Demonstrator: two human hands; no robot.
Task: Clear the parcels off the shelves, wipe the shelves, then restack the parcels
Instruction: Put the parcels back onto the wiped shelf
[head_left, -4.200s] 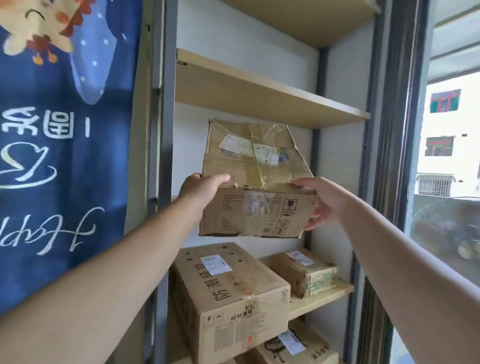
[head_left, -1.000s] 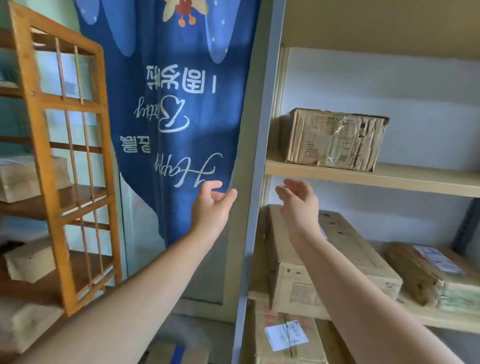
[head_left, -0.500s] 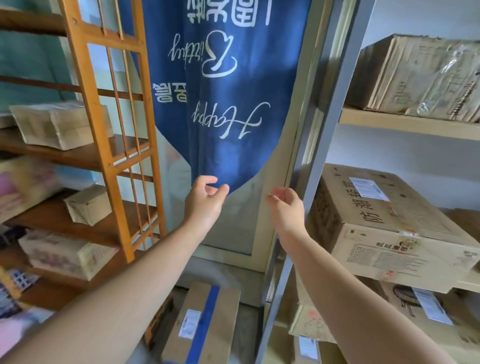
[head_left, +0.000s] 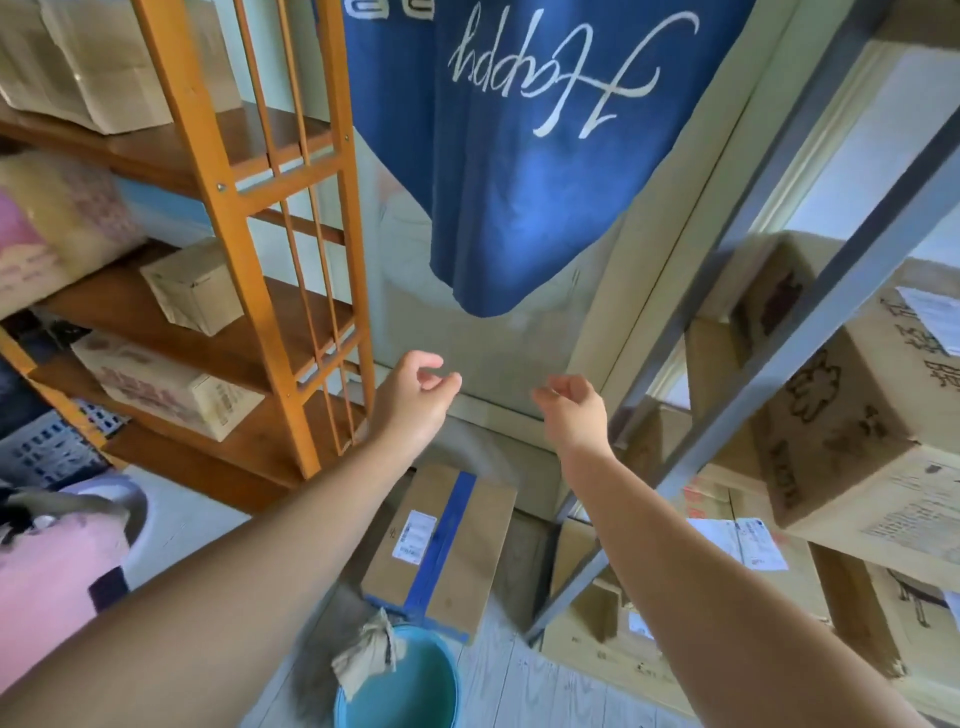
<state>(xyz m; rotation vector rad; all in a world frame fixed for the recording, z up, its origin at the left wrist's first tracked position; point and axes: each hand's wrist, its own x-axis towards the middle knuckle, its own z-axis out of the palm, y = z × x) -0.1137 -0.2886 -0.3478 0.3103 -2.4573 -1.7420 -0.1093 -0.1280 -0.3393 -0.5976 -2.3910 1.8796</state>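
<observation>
Both our hands hang empty above the floor, left hand (head_left: 415, 397) and right hand (head_left: 574, 410) loosely curled, gripping nothing; below them a taped parcel (head_left: 441, 551) lies on the floor beside a teal bucket (head_left: 410, 686) with a cloth (head_left: 366, 657) on its rim; a large printed parcel (head_left: 852, 421) sits on the grey shelf unit (head_left: 779, 332) at right.

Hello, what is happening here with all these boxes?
A person is restacking parcels. Both hands are empty: the left hand and right hand reach down above a box with blue tape on the floor. Other parcels sit on the grey metal shelf and the wooden rack. A cloth hangs on a blue bucket.
</observation>
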